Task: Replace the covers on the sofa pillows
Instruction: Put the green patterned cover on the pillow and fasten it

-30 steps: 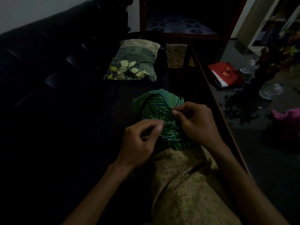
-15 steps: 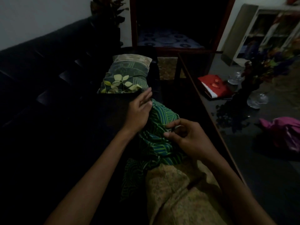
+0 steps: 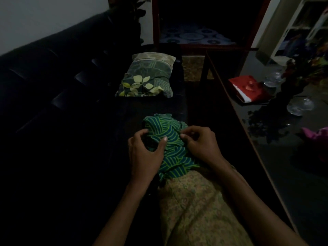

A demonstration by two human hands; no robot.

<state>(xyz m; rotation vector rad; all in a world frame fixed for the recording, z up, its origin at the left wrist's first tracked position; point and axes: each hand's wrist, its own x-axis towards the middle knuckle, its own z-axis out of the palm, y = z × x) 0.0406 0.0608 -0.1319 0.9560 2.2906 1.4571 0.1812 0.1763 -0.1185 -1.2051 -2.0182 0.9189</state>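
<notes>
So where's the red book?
The red book lies on the dark table at the right of the head view, beside the glass dishes.

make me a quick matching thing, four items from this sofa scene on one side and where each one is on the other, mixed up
Things:
1. striped green cover
2. leaf-print pillow
3. red book
4. pink cloth

Places:
A. far right edge of the dark table
B. on the sofa seat, further from the person
C. gripped by both hands, left hand and right hand
D. on the dark table, near clear glass pieces

Pairs: 1-C, 2-B, 3-D, 4-A
</notes>
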